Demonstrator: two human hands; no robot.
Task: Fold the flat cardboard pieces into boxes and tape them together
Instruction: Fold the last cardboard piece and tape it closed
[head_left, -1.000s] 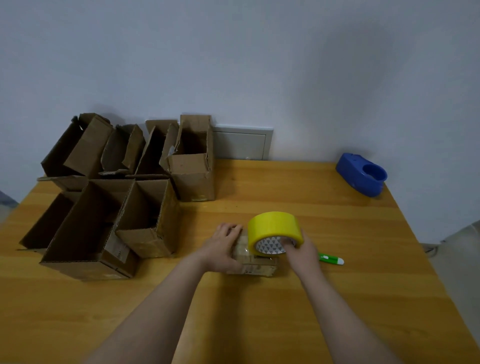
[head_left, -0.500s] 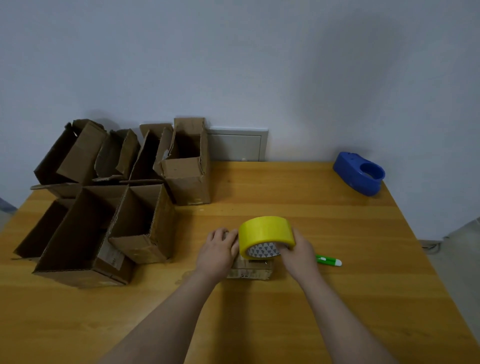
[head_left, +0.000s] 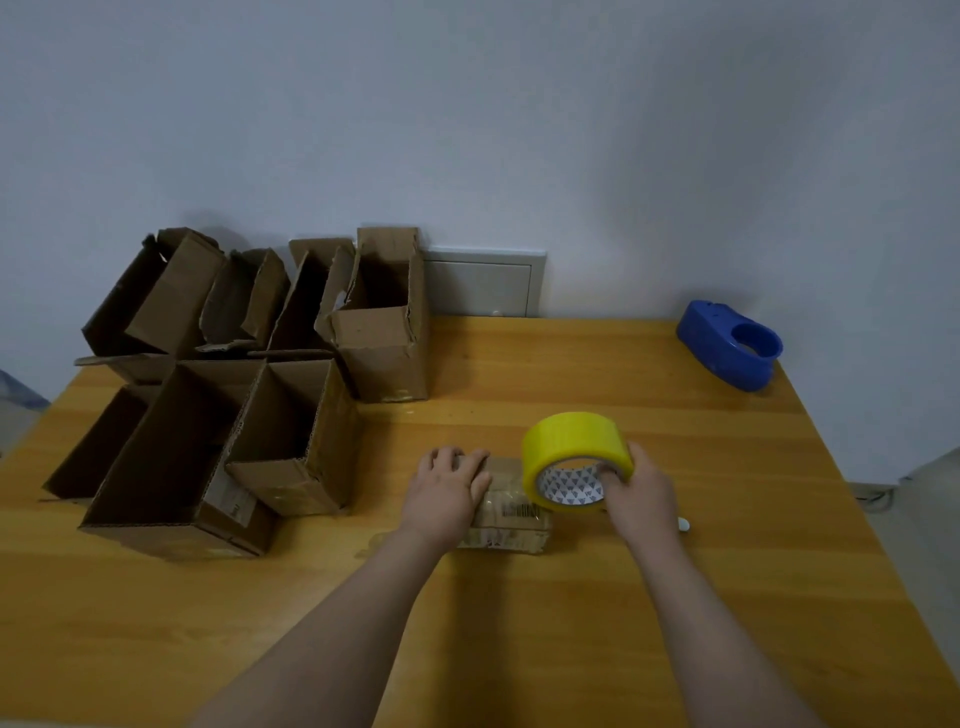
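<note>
Two hands are occupied with taping: the small box (head_left: 511, 514), on the tabletop (head_left: 701, 597), is pressed down by the flat, spread left grip (head_left: 447, 488), while the yellow tape roll (head_left: 574, 452) is held by the right grip (head_left: 641, 491), fingers (head_left: 607, 475) hooked in its core. Next, the strip likely must be cut. Compared with earlier, the roll is drawn rightward.

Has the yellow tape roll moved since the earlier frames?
Yes. The yellow tape roll, in the right hand, has shifted rightward, toward the right end of the small cardboard box.
</note>
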